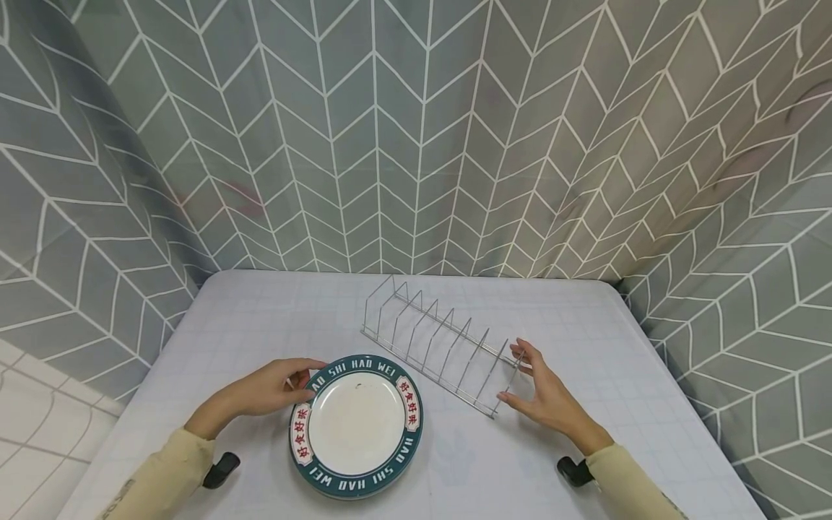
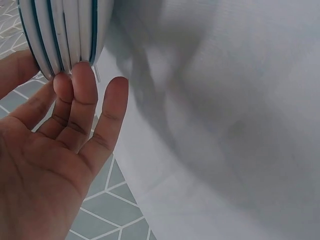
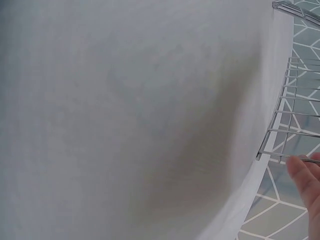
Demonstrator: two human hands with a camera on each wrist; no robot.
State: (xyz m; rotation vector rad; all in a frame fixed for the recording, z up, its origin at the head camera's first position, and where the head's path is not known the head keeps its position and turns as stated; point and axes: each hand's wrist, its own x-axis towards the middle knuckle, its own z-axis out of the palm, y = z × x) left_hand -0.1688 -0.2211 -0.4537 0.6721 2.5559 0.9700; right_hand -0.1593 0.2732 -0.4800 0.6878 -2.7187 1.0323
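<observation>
Teal-rimmed plates (image 1: 356, 426) lay stacked near the front edge of the table (image 1: 260, 318). Left hand (image 1: 263, 390) rested against the stack's left rim, fingers (image 2: 85, 95) relaxed and touching the edges. Wire rack (image 1: 435, 343) stood just right of the stack. Right hand (image 1: 546, 396) was spread at the rack's near end; actual contact could not be confirmed.

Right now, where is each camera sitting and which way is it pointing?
Head: worn on the head, looking down at table, stack of plates, wire dish rack, both hands.
Left wrist: by left hand, facing the plates' edges.
Right wrist: by right hand, facing the rack's end.
Shared: head and left wrist both show the plates.
</observation>
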